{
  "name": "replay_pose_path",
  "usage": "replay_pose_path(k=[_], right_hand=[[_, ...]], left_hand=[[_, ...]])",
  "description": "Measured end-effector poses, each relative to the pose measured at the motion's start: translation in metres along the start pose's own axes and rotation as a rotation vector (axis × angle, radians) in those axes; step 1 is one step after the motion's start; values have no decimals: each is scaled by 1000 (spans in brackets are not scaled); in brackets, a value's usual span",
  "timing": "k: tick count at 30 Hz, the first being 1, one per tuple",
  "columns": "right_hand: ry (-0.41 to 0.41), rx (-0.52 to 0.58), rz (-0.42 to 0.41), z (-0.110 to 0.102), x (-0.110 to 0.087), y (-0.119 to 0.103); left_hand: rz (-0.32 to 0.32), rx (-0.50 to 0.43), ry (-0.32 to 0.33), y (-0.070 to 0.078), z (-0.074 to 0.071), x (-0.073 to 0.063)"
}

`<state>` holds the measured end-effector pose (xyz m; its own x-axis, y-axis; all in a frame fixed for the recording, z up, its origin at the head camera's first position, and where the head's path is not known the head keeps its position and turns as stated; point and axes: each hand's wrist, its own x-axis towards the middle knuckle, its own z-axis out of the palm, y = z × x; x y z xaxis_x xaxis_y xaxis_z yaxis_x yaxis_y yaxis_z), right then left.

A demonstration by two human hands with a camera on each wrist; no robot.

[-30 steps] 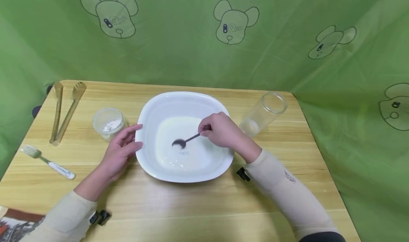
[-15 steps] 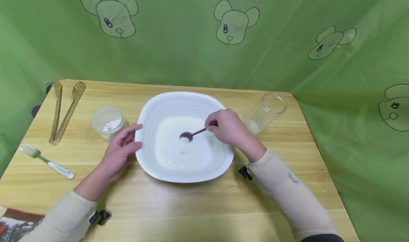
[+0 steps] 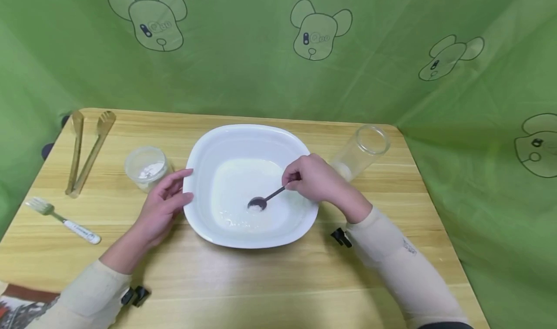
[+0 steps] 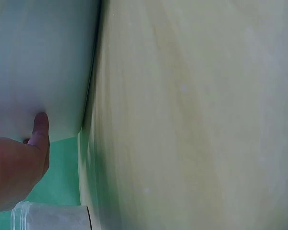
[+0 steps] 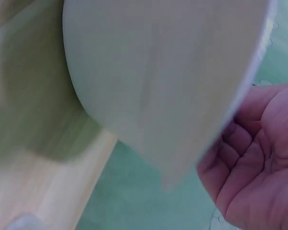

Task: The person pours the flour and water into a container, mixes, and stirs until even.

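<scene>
Black spoon (image 3: 275, 193) diag., scoop end (image 3: 256, 203) pts near-L.

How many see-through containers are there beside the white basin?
2: a round tub left of the basin, by the left hand, and a tall jar to its right, beyond the right hand. The basin could hide others.

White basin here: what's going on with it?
A person's left hand rests against the side of the white basin. Their right hand grips a dark spoon inside it, with something white in the spoon's bowl. A clear tub and a glass jar stand on either side.
</scene>
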<state>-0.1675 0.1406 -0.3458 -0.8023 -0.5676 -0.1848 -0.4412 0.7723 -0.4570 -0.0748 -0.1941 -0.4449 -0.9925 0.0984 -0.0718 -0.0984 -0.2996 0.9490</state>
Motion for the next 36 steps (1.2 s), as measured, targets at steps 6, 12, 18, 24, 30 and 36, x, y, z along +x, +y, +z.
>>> replay_pose_path(k=[6,12,18,24,30,36], right_hand=[[75,-61,72,-6,-3,4],[50,16,-42,4,2,2],[-110,41,-190,3,-1,1],[-50,-76,-98,-14,-9,9],[58,-63,-41,-10,-2,13],[-49,30,-199,3,2,9]], left_hand=[[-2,-5,1,-1,0,0],[-7,0,4,-1,-1,0],[-9,0,6,-1,-1,0],[0,-3,1,-1,0,1],[-1,3,0,-1,0,1],[2,2,0,-1,-1,1]])
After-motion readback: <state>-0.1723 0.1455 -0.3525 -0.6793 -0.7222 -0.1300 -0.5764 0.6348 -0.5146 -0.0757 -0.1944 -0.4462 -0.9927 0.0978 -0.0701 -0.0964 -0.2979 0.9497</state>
